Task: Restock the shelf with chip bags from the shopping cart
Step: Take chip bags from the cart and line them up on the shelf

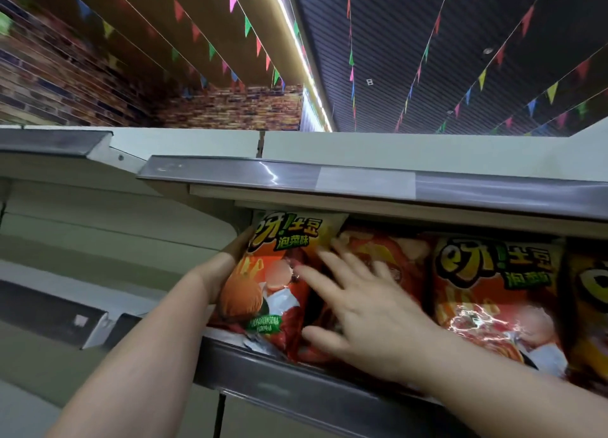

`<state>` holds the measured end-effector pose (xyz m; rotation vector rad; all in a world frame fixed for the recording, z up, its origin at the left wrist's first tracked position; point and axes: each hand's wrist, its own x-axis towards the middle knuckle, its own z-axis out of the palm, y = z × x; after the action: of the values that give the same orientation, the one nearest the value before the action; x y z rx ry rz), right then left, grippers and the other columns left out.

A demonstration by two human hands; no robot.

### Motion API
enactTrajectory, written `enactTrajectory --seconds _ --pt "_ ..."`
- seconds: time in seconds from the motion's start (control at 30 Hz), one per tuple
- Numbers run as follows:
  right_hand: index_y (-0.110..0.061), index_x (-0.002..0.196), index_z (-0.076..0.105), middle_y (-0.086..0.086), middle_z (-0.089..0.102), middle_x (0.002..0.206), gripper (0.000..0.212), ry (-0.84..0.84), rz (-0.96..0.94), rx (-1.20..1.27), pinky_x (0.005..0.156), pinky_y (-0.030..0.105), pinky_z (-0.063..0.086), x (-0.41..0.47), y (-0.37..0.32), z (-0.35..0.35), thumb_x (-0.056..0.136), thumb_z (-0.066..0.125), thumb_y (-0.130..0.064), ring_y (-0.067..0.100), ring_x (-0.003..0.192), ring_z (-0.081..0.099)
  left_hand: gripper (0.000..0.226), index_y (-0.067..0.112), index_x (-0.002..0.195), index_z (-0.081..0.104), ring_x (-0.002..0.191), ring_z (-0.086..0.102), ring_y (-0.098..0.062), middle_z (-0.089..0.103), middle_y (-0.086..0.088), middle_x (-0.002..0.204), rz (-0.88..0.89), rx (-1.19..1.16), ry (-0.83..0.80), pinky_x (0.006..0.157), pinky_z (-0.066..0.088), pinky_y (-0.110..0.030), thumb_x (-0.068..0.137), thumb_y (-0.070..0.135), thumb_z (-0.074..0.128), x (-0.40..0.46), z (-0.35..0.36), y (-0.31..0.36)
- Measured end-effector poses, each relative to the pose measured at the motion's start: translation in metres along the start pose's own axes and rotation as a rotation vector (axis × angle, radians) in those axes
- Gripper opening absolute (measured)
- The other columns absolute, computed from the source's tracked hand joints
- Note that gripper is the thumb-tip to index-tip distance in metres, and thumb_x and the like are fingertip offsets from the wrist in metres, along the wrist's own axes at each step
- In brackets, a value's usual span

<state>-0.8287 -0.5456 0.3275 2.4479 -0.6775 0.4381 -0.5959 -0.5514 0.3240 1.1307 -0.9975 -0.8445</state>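
An orange-red chip bag [269,273] stands upright at the left end of the shelf [296,388]. My left hand [227,266] grips its left side, fingers hidden behind the bag. My right hand [362,299] lies flat with spread fingers against the bag's right edge and a second red bag [394,253] behind it. A third matching bag [493,293] stands to the right, and the edge of a yellow bag [589,306] shows at the far right. The shopping cart is out of sight.
The shelf above [362,181] overhangs the bags closely, with a grey price rail along its front. To the left, neighbouring white shelves [65,207] hold nothing visible. Strings of coloured pennants [230,26] hang from the ceiling.
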Motion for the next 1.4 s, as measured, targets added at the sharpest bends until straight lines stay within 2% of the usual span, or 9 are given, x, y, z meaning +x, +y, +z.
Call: enactTrajectory --seconds 0.23,0.43,0.53,0.77,0.87,1.07,1.23,1.3,1.4 --pt "-0.03 0.149 0.007 0.001 0.005 0.159 0.063 -0.071 0.004 -0.004 0.116 0.045 0.001 0.03 -0.009 0.013 0.096 0.037 -0.047 0.018 0.146 -0.004 0.07 0.009 0.103 0.067 0.081 0.067 -0.031 0.071 -0.018 0.091 -0.026 0.024 0.102 0.087 0.049 -0.04 0.083 0.071 0.041 0.0 -0.009 0.001" --pt "-0.033 0.148 0.002 0.001 0.031 0.151 0.069 -0.121 0.094 0.094 0.117 0.04 0.004 0.028 -0.003 0.009 0.091 0.027 -0.064 0.019 0.144 0.015 0.071 0.011 0.049 0.073 0.051 0.067 -0.022 0.07 -0.01 0.062 -0.056 0.064 0.048 0.069 0.048 -0.031 0.089 0.061 0.041 0.008 -0.002 -0.001" --pt "-0.029 0.148 0.008 0.004 0.035 0.15 0.068 -0.11 0.086 0.04 0.116 0.045 -0.013 0.036 -0.006 0.011 0.092 0.028 -0.062 0.018 0.146 0.003 0.071 0.012 0.063 0.076 0.059 0.069 -0.024 0.072 -0.012 0.072 -0.062 0.054 0.0 0.067 0.051 -0.03 0.085 0.068 0.038 0.004 -0.006 0.001" --pt "-0.026 0.148 0.007 0.002 0.033 0.151 0.067 -0.165 0.106 0.03 0.118 0.047 -0.001 0.036 -0.004 0.008 0.094 0.029 -0.058 0.017 0.146 0.008 0.068 0.011 0.083 0.067 0.056 0.068 -0.022 0.071 -0.01 0.067 -0.038 0.05 0.002 0.071 0.049 -0.031 0.086 0.07 0.032 0.006 0.0 -0.001" --pt "-0.024 0.148 0.009 0.005 0.032 0.151 0.066 -0.13 0.108 -0.015 0.114 0.051 -0.014 0.037 -0.006 0.013 0.094 0.026 -0.058 0.018 0.147 0.003 0.067 0.012 0.084 0.067 0.053 0.067 -0.021 0.07 -0.009 0.064 -0.038 0.061 0.016 0.069 0.049 -0.03 0.087 0.068 0.032 0.001 0.004 -0.002" --pt "-0.029 0.149 0.01 0.0 0.024 0.154 0.066 0.03 0.062 0.086 0.116 0.044 -0.008 0.018 -0.003 -0.002 0.092 0.025 -0.059 0.017 0.146 0.002 0.065 0.014 0.144 0.037 0.133 0.039 -0.03 0.043 -0.014 0.145 0.172 0.205 0.364 0.11 0.024 -0.042 0.096 0.057 0.027 -0.014 0.002 0.009" --pt "-0.023 0.117 0.062 0.008 0.065 0.118 0.06 0.258 0.209 -0.011 0.087 0.049 0.049 -0.029 0.014 -0.008 0.074 0.032 -0.052 0.028 0.111 0.061 0.084 0.008 0.136 0.044 0.128 0.038 -0.033 0.046 -0.021 0.134 0.558 0.882 0.561 0.109 0.029 -0.044 0.076 0.065 0.03 -0.053 0.029 0.008" --pt "-0.021 0.107 0.067 0.008 0.068 0.105 0.056 0.278 0.327 -0.045 0.078 0.043 0.054 -0.044 0.02 -0.006 0.072 0.038 -0.052 0.027 0.097 0.065 0.092 0.016 0.139 0.042 0.132 0.032 -0.03 0.044 -0.017 0.136 0.674 1.104 0.467 0.112 0.021 -0.045 0.07 0.072 0.019 -0.064 0.053 0.004" --pt "-0.019 0.133 0.046 0.008 0.052 0.128 0.054 0.149 0.389 -0.011 0.096 0.042 0.039 -0.051 0.026 -0.004 0.088 0.041 -0.047 0.026 0.116 0.048 0.096 0.025 0.146 0.03 0.135 0.028 -0.028 0.039 -0.013 0.142 0.562 1.306 0.324 0.114 0.014 -0.043 0.069 0.078 0.01 -0.067 0.083 0.0"
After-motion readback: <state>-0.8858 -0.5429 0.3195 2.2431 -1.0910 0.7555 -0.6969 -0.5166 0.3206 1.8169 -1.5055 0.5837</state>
